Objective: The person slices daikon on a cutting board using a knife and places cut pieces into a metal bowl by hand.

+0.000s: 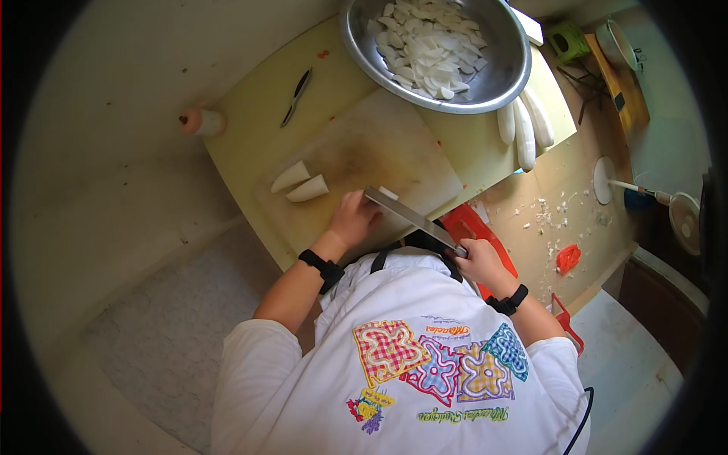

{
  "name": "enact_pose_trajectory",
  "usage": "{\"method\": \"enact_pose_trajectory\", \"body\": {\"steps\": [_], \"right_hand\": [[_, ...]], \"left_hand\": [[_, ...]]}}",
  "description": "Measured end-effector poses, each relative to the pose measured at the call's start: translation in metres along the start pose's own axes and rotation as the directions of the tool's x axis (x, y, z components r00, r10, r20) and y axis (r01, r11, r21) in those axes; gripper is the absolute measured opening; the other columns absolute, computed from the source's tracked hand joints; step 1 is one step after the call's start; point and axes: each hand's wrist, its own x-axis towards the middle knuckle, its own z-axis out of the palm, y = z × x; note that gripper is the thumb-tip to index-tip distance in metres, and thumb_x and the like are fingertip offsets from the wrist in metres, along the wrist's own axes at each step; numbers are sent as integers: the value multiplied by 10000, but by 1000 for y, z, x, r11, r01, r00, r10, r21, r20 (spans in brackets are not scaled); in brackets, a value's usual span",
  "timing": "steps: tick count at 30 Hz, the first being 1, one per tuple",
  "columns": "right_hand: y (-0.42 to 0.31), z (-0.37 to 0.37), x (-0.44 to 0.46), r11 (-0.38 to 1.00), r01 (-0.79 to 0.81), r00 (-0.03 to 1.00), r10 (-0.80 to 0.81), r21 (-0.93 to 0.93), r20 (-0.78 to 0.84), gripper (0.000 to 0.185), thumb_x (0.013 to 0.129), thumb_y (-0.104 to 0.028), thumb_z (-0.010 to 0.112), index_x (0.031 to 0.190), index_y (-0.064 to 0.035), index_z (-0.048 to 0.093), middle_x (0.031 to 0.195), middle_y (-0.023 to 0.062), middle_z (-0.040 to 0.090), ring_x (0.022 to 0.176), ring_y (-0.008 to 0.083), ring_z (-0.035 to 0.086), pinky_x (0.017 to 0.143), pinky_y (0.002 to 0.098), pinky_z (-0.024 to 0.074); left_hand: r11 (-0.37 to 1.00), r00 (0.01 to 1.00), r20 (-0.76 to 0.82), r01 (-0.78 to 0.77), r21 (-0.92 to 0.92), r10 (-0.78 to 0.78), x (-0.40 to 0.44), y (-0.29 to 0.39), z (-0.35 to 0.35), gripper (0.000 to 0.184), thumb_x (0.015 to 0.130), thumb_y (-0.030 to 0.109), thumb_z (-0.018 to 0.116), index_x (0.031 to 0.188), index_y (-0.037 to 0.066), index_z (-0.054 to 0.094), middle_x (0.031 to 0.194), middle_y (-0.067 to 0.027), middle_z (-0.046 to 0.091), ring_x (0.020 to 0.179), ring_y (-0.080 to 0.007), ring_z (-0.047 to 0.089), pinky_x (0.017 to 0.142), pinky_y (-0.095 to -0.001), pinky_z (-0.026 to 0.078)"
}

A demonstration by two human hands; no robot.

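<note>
My right hand (485, 264) is closed round the handle of a kitchen knife (415, 218), whose blade slants across the near part of the cutting board (413, 144). At the blade's far end, my left hand (355, 220) rests on the board with curled fingers; whatever they hold is hidden. A small white radish slice (388, 192) shows just past the blade. Two cut pieces of peeled white radish, one (290, 177) behind the other (308, 189), lie on the board to the left of the knife.
A large metal bowl (360, 57) of white slices stands at the back. Several whole peeled radishes (523, 133) lie beside it. A peeler (296, 97) and a pink bottle (202, 121) are on the left. Scraps and a red bag (567, 259) litter the floor near a fan (685, 223).
</note>
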Motion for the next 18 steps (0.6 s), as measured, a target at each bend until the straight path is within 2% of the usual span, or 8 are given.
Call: {"method": "enact_pose_trajectory", "body": {"steps": [8, 10, 16, 18], "right_hand": [[-3, -1, 0, 1000, -20, 1000, 20, 11, 5, 349, 873, -339, 711, 753, -19, 644, 684, 212, 627, 658, 406, 624, 592, 459, 488], [-3, 0, 0, 1000, -23, 1000, 23, 15, 7, 348, 873, -339, 711, 754, -19, 644, 685, 213, 628, 657, 406, 624, 592, 458, 488], [-2, 0, 0, 998, -46, 999, 45, 50, 24, 356, 873, -336, 715, 749, -10, 643, 677, 215, 624, 644, 404, 616, 588, 453, 485], [-1, -2, 2, 992, -79, 994, 71, 100, 86, 357, 876, -322, 718, 742, 0, 645, 666, 217, 616, 623, 389, 611, 578, 442, 478]], "left_hand": [[999, 999, 16, 28, 19, -29, 0, 1, 0, 199, 766, 212, 774, 937, 115, 739, 1149, -109, 635, 1084, -331, 585, 919, -441, 481], [1000, 1000, -16, 5, 22, -4, 0, 1, 1, 224, 775, 205, 732, 987, 131, 729, 1104, -119, 603, 1034, -350, 575, 906, -436, 489], [1000, 1000, 5, -1, 3, 1, 2, 4, -4, 304, 781, 206, 731, 1077, 139, 710, 1108, -115, 604, 1042, -344, 574, 919, -434, 480], [1000, 1000, 19, -1, -1, 1, 3, 3, -3, 316, 783, 203, 728, 1092, 140, 707, 1113, -114, 604, 1046, -341, 573, 926, -433, 476]]}}
